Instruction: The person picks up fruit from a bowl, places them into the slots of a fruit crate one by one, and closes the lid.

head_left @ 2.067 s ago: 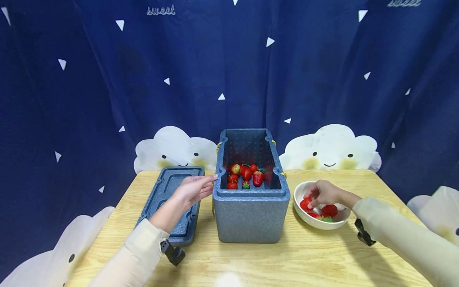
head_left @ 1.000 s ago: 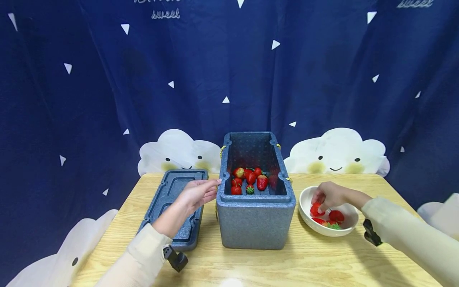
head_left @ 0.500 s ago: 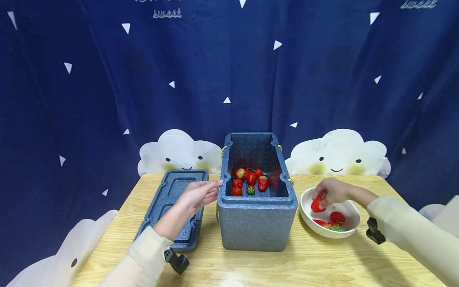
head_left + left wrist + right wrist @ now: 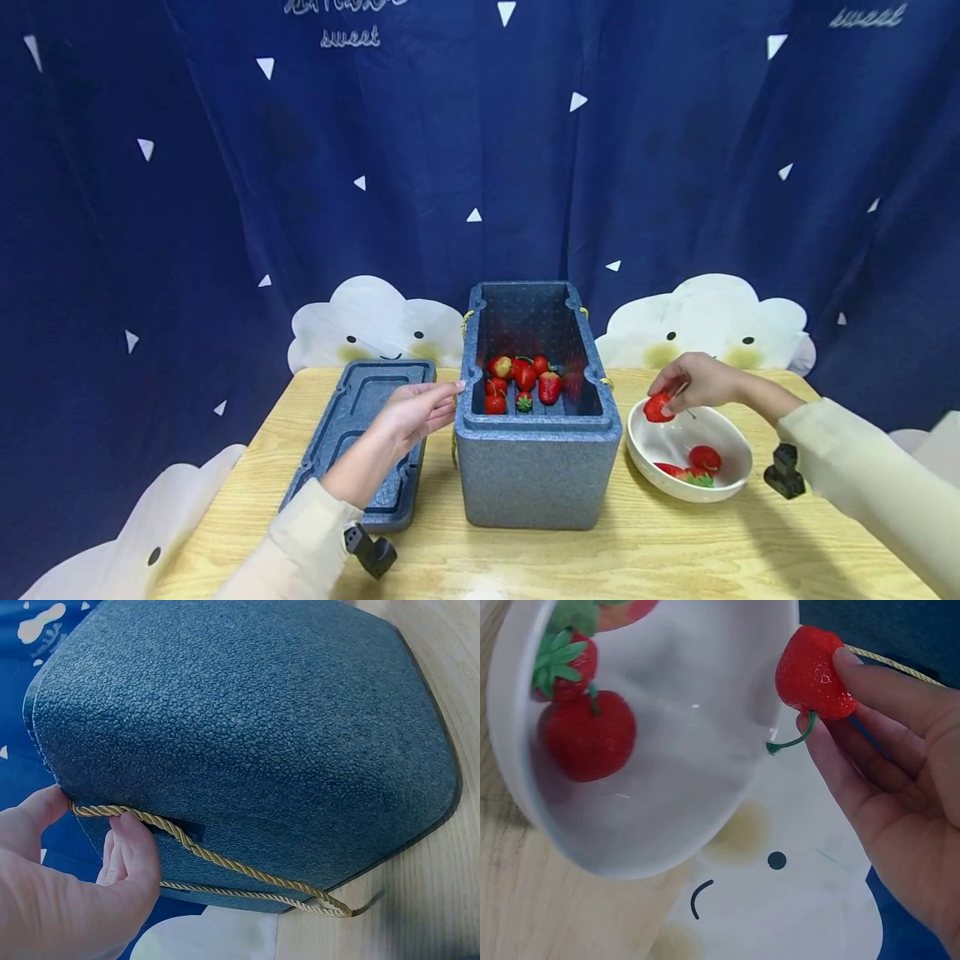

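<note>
A strawberry with a curved green stem is pinched between the thumb and fingers of my right hand, just over the far left rim of a white bowl. Inside the bowl lie a round red fruit and red fruit with green leaves. My left hand touches the upper left edge of an uncovered blue-grey foam box with its fingertips. In the left wrist view, its fingers lie by a gold cord on the box's side. Several strawberries and small red fruits rest in the box.
The box's blue-grey lid lies on the wooden table, left of the box and partly under my left forearm. Behind the table hangs a dark blue curtain with white clouds. The bowl stands close to the box's right side.
My right hand has taken up a strawberry and lifted it from inside the bowl to above its rim. The left hand stays at the box edge. The head view has shifted slightly.
</note>
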A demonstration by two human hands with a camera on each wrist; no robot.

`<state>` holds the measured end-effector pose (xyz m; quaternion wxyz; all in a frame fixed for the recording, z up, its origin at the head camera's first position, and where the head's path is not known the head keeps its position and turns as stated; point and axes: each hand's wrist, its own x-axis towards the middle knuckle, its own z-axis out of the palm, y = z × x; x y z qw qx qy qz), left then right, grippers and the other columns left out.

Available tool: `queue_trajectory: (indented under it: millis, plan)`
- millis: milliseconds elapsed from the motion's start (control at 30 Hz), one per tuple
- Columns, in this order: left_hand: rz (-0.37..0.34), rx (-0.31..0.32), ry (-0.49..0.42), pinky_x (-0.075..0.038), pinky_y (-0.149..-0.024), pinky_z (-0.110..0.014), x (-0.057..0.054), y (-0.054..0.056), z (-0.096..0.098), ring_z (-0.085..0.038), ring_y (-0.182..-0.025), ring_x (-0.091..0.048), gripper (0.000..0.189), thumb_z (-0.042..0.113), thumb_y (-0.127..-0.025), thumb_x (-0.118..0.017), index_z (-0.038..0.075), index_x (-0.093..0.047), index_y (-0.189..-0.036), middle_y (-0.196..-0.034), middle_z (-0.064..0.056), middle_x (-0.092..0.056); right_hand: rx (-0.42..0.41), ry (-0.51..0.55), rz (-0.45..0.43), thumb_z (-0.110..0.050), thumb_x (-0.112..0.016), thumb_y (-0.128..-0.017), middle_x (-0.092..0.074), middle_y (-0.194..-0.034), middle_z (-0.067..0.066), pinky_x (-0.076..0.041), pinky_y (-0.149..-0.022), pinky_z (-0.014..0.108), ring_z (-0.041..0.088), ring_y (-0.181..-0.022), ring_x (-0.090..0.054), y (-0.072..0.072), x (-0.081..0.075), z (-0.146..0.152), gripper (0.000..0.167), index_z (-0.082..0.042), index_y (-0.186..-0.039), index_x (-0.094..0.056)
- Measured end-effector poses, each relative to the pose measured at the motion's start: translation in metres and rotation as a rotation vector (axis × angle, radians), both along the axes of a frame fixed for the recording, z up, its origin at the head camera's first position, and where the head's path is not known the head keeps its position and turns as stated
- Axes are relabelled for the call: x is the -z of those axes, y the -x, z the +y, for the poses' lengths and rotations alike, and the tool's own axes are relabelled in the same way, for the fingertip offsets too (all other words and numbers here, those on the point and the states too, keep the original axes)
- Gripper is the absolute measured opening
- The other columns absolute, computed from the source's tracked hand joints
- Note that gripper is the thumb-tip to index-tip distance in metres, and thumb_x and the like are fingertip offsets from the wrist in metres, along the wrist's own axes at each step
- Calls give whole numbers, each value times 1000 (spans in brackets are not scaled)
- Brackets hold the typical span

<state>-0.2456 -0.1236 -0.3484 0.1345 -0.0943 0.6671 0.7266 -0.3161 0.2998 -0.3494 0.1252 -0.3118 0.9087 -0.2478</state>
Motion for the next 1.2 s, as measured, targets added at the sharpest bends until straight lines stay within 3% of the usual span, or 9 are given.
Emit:
queue_trajectory:
  millis: [200,667,900,1200]
  plan:
    - [3,-1,-2,-48,-107,-36,0,-1,0,-32,-128,-50,54,17,-91,-64,-10,-45,-134,-137,-25,-49,22,46,-2,-12,-80,-75,-74,-91,14,-57,-67,17,0,-77,-64,0,-9,-2,34,6,-103,-69]
    - [13,-24,15,-55,-95,-29,2,0,1,-19,-106,-58,49,17,-90,-65,-9,-50,-130,-124,-18,-56,72,107,-3,-12,-79,-76,-73,-99,17,-57,-72,16,4,-81,-65,-1,-34,-13,37,5,-108,-68]
    - [12,-24,4,-55,-96,-29,3,-1,1,-19,-106,-59,51,17,-90,-66,-9,-49,-131,-129,-22,-55,96,136,26,-11,-79,-76,-73,-97,17,-57,-68,18,5,-79,-65,-2,-53,-19,37,5,-107,-68]
    - [13,-25,-3,-54,-99,-31,3,-2,1,-22,-111,-56,53,17,-90,-65,-9,-46,-132,-128,-22,-54,125,109,94,-12,-79,-77,-74,-99,14,-56,-73,14,6,-80,-66,3,-73,-31,35,2,-108,-70]
